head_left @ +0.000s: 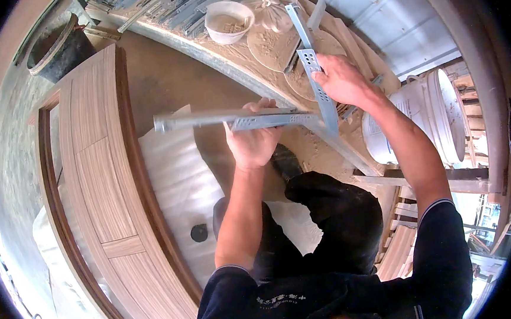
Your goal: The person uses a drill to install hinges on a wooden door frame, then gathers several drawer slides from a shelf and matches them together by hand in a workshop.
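My left hand (253, 143) is closed round a grey metal drawer slide (270, 121), held level in front of me; its left end is blurred. Small holes dot the slide's side. My right hand (345, 79), farther out over the workbench, grips a second metal drawer slide (324, 104) that stands steeply, with its perforated plate toward me and a narrow rail reaching up beyond it. The lower tip of this slide comes close to the right end of the first; I cannot tell whether they touch.
Sawdust covers the workbench (200, 48), which holds a white tub (229, 22), a knotted plastic bag (273, 11) and several metal rails (165, 11). A large white bucket (410, 119) lies at right. Leftward are a wood-grain door panel (106, 182) and a black bucket (61, 51).
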The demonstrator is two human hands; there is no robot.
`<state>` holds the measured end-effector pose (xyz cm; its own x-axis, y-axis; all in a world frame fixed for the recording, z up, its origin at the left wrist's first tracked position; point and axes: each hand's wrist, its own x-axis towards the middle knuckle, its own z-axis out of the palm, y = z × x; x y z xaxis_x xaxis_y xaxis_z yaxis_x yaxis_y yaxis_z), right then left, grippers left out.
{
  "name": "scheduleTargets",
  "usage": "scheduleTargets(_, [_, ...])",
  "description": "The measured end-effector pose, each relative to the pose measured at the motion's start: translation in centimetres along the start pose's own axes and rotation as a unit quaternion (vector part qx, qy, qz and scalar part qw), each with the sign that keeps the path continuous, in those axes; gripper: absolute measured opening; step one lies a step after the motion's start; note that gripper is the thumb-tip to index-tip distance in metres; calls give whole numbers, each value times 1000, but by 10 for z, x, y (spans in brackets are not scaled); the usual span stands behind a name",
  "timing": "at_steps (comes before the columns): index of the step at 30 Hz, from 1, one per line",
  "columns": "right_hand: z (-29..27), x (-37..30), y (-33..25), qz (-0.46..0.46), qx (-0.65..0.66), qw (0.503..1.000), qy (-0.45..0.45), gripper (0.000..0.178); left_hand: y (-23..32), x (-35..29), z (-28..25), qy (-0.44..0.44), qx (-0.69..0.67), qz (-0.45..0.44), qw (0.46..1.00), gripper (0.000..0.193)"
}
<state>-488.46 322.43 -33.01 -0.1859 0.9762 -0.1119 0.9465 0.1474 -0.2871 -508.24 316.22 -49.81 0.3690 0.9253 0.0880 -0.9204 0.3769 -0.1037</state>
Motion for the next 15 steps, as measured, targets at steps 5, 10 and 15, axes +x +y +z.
scheduleTargets(5, [3, 7, 4, 93, 78, 991, -53, 19, -1, 1, -7, -30, -21, 28, 999, 31])
scheduleTargets(10, [25, 16, 7, 163, 271, 943, -103, 12, -13, 1, 0, 63, 103, 39, 992, 72])
scheduleTargets(15, [48, 33, 3, 146, 308, 920, -194, 11, 0, 2, -7, 102, 187, 13, 977, 81])
